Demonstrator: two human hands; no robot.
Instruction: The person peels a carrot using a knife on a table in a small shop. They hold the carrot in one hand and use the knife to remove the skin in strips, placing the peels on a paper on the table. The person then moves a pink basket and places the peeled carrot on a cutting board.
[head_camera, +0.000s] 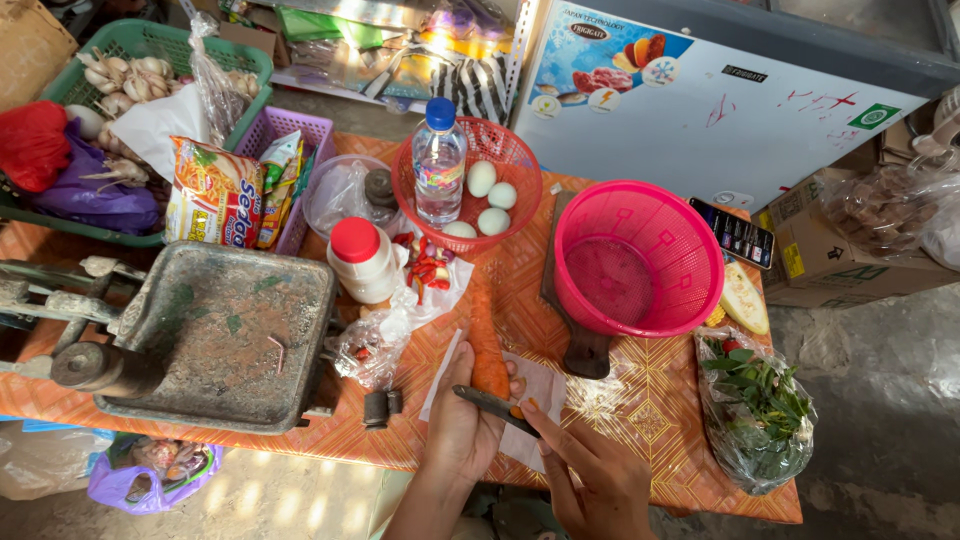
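Observation:
An orange carrot (487, 345) lies lengthwise on a sheet of white paper (540, 395) near the table's front edge. My left hand (462, 415) grips the carrot's near end. My right hand (590, 470) holds a dark knife (495, 406) whose blade lies across the carrot's near end, touching it. Just beyond stand a pink plastic colander (640, 255) on a dark wooden cutting board (580, 345) and a red basket (470, 185) with a water bottle (438, 160) and several eggs (483, 200).
An old metal scale with a tray (225, 335) fills the left. A white red-capped jar (362, 260), loose red chillies (425, 268), snack packets (215, 190), a green crate of garlic (130, 80), a bag of greens (760, 410), a phone (738, 232) and a white freezer (700, 100) surround the orange-patterned table (650, 420).

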